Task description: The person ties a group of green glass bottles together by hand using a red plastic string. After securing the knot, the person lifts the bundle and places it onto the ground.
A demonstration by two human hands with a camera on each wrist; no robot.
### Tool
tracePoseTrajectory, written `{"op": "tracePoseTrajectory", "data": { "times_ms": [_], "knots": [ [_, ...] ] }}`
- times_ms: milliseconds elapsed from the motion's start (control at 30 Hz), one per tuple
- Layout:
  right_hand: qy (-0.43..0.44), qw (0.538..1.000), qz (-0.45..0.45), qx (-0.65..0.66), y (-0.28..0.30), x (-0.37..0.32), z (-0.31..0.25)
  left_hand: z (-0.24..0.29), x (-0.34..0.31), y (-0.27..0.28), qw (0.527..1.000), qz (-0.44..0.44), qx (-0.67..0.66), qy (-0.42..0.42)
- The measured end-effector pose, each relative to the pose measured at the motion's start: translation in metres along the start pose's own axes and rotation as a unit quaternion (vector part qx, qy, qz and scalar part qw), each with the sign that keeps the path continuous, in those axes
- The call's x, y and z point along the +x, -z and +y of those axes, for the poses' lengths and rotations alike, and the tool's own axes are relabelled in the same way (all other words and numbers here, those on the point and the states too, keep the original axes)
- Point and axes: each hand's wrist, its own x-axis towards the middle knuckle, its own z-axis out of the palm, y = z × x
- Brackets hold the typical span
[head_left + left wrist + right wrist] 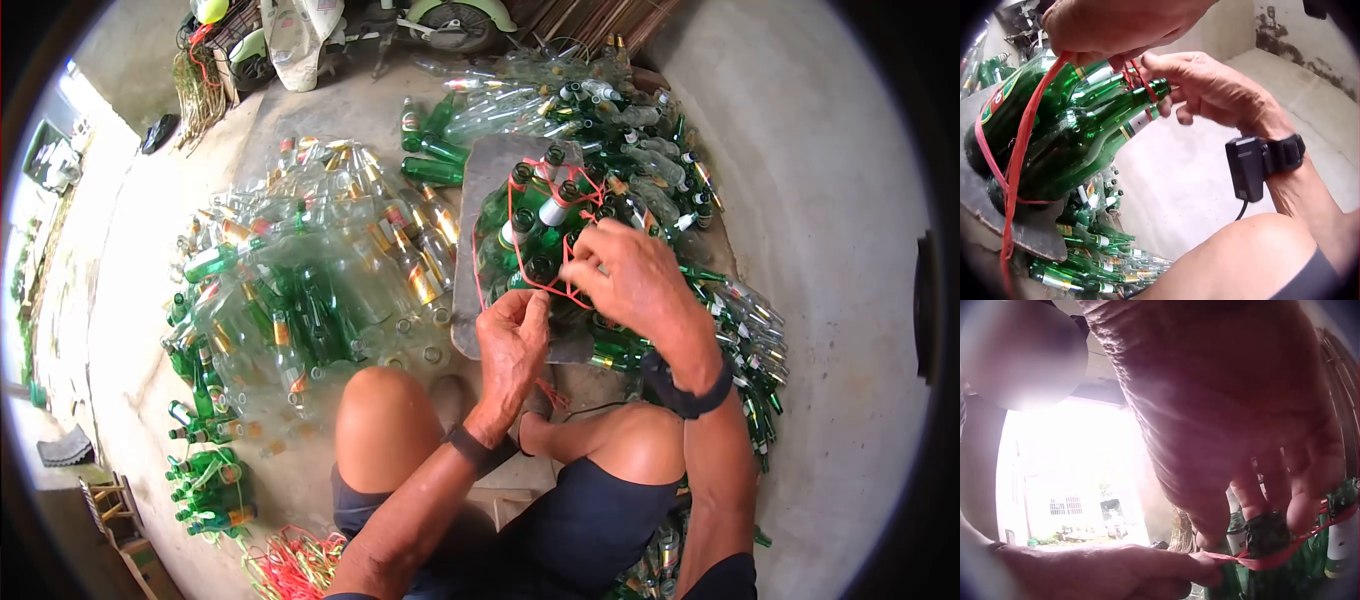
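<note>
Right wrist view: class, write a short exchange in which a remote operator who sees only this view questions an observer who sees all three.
Operator: What do the green glass bottles looped by the red cord rest on?
Observer: A grey board, as the head view shows.
Operator: Does the cord reach below their necks?
Observer: Yes, in the left wrist view it also passes round their lower parts.

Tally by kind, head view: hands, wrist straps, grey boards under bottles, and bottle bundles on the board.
Hands: 2 (left hand, right hand)
Black wrist straps: 2
Grey board: 1
Green bottle bundle: 1
Total: 6
</note>
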Motion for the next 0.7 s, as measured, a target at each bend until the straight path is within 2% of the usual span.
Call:
{"op": "tracePoseTrajectory", "data": {
  "times_ms": [133,200,233,367,700],
  "knots": [
    [0.007,0.999,0.024,-0.036,-0.037,-0.033,0.002,-0.003,0.006,0.004,0.999,-0.014,0.021,-0.027],
    [0.024,0.997,0.066,0.018,-0.047,-0.035,0.009,0.002,0.009,0.008,0.992,-0.009,0.097,-0.08],
    [0.024,0.998,0.057,0.022,-0.045,-0.034,0.008,0.004,0.011,0.009,0.99,-0.008,0.102,-0.093],
    [0.036,0.993,0.095,0.065,-0.051,-0.036,0.009,0.01,0.016,0.016,0.986,-0.021,0.142,-0.09],
    [0.051,0.989,0.11,0.082,-0.055,-0.035,0.021,0.02,0.026,0.028,0.972,-0.074,0.194,-0.115]
  ]
}}
